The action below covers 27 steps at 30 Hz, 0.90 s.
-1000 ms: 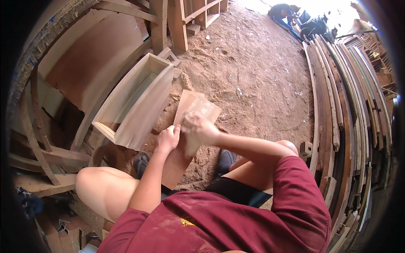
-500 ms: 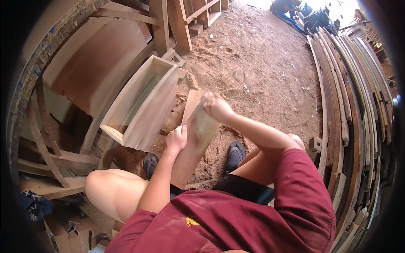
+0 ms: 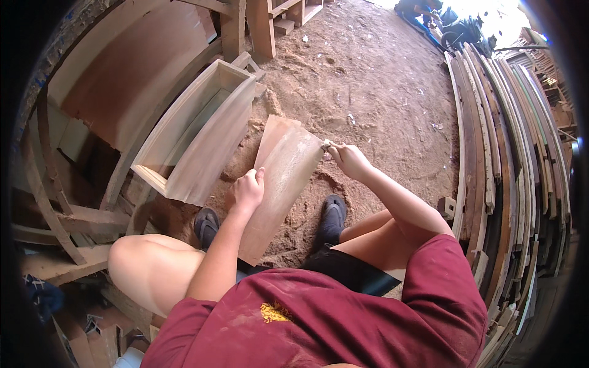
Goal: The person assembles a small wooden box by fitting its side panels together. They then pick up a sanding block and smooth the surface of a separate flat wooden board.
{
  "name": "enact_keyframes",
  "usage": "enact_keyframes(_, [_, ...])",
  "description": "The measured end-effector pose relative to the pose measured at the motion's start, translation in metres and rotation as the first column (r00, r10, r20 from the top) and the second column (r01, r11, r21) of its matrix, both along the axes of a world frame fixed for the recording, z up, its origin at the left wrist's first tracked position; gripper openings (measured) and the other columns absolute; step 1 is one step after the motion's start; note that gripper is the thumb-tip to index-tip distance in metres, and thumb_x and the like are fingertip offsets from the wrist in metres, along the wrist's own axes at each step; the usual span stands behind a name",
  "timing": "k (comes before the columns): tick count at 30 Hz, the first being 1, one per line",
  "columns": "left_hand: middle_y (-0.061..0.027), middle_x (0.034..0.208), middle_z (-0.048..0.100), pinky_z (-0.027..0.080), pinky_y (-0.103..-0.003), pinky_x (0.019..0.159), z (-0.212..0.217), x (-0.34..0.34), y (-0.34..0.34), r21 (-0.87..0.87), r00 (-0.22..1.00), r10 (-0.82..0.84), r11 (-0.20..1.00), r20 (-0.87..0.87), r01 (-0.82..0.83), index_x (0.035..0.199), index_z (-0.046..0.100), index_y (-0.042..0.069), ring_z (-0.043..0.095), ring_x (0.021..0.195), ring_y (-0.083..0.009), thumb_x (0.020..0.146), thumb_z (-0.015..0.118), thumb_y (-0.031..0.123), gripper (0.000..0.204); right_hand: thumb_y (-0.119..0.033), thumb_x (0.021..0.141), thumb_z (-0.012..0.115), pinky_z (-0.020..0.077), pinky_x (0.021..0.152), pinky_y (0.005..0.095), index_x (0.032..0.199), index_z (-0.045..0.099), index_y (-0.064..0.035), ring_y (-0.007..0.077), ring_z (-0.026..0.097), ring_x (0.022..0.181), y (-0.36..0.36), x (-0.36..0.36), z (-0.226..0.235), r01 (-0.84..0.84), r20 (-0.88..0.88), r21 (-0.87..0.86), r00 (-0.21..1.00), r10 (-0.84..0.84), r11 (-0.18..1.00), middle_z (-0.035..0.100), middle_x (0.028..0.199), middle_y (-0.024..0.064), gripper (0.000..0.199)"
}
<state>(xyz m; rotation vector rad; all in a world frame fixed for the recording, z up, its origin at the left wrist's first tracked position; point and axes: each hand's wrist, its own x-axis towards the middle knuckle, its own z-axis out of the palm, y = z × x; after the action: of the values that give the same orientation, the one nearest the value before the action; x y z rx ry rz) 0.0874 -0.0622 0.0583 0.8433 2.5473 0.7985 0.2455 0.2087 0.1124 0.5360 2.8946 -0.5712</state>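
A flat wooden board [image 3: 281,178] slants up and away from my lap, between my knees. My left hand [image 3: 248,187] is closed on its left edge, thumb up. A second, paler wooden piece [image 3: 273,132] shows behind the board's far left side. At the board's far right corner, my right hand [image 3: 351,161] is closed with its fingers pinched. A small greyish bit [image 3: 326,145] pokes out of those fingers against the corner; its kind is too small to tell.
An open wooden drawer-like box [image 3: 208,141] stands tilted at the left, beside wooden frames [image 3: 92,227]. Long planks [image 3: 491,147] are stacked along the right. Sawdust-like dirt covers the ground [image 3: 380,86]. Far off, a person [image 3: 417,9] crouches by a dark motorbike [image 3: 467,30].
My right hand has gone from the board's far face rightward to its far right corner. My left hand still grips the left edge. The whole view has shifted slightly.
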Motion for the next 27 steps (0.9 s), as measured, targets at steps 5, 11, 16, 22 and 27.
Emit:
enact_keyframes(5, [-0.0252,0.095,0.070,0.052,-0.053,0.083,0.009,0.002,0.006,-0.123,0.999,-0.042,0.991,0.011,0.043,0.104,0.066,0.007,0.067,0.095,-0.0432,0.103,0.033,0.048,0.053,-0.016,0.100,0.041,0.0450,0.100,0.0447,0.121,0.059,0.0020,0.0333,0.056,0.118,0.002,-0.022,-0.014,-0.169,-0.221,0.112,0.956,0.190,0.979,0.056,0.133,0.0199,0.033])
enact_keyframes(11, [-0.0257,0.097,0.070,0.052,-0.053,0.084,0.000,-0.004,0.002,-0.126,1.000,-0.020,0.992,-0.006,0.019,0.105,0.066,0.007,0.067,0.096,-0.0433,0.102,0.032,0.049,0.054,-0.019,0.092,0.053,0.0319,0.115,0.0504,0.135,0.055,-0.0025,0.0316,0.045,0.136,-0.045,-0.036,-0.017,-0.466,0.281,0.699,0.876,0.391,0.542,0.052,0.142,0.0173,0.046])
enact_keyframes(16, [-0.0262,0.097,0.070,0.052,-0.053,0.085,0.002,-0.003,0.004,-0.141,0.999,-0.042,0.989,0.014,0.043,0.104,0.066,0.006,0.067,0.096,-0.0436,0.102,0.033,0.050,0.055,-0.024,0.085,0.061,0.0198,0.120,0.0540,0.119,0.070,-0.0160,0.0334,0.048,0.133,-0.100,-0.008,-0.028,-0.628,-0.131,0.367,0.696,0.706,0.687,0.059,0.135,0.0137,0.036])
enact_keyframes(22, [-0.0265,0.096,0.070,0.052,-0.053,0.085,0.011,0.003,0.007,-0.138,1.000,-0.026,0.990,-0.005,0.025,0.106,0.067,0.006,0.067,0.096,-0.0439,0.102,0.032,0.049,0.056,-0.015,0.090,0.057,0.0193,0.117,0.0631,0.143,0.047,-0.0138,0.0301,0.039,0.141,-0.044,-0.030,0.001,-0.405,0.225,0.654,0.911,0.347,0.639,0.046,0.148,0.0146,0.054])
enact_keyframes(27, [-0.0262,0.097,0.070,0.051,-0.053,0.085,0.020,0.001,0.005,-0.178,1.000,0.005,0.984,-0.014,-0.008,0.108,0.067,0.006,0.067,0.097,-0.0434,0.102,0.031,0.050,0.057,-0.028,0.090,0.052,0.0156,0.112,0.0726,0.129,0.059,-0.0189,0.0291,0.049,0.131,-0.137,-0.006,-0.025,-0.606,-0.112,0.546,0.632,0.767,0.579,0.058,0.133,0.0085,0.040])
